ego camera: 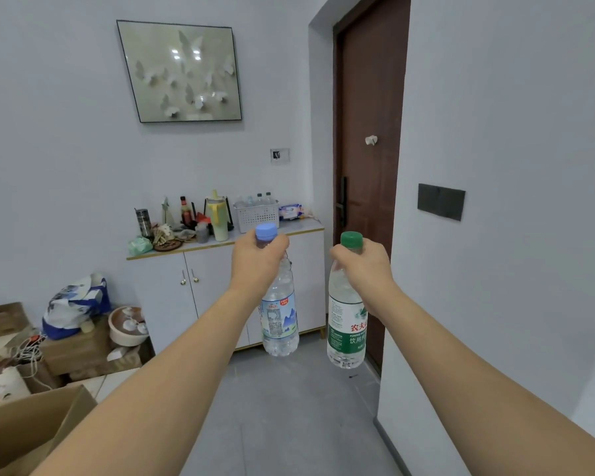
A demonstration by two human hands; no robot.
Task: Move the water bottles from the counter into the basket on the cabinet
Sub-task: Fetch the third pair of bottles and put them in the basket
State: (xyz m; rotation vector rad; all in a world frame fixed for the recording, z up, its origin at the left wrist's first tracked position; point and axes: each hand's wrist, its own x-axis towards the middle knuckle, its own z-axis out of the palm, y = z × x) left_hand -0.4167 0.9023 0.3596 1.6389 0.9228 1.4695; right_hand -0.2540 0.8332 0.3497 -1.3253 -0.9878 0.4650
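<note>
My left hand is wrapped around the neck of a blue-capped water bottle, fingers closed tight just under the cap, so the bottle hangs upright below my fist. My right hand grips the green-capped water bottle the same way, by the neck, label facing me. Both bottles are in the air in front of me, near each other but apart, above a grey tiled floor.

Ahead stands a white cabinet with a pale top edged in gold, against a plain light wall. On its top, toward the right end, sits the white slotted basket, with several bottle tops already showing above its rim. Left of the basket the surface is crowded: a yellow-handled jug, a steel flask, a sauce bottle and small clutter. A pack of wipes lies just right of the basket.

A framed butterfly picture hangs above. A brown door stands to the right, cardboard boxes pile up at left.
</note>
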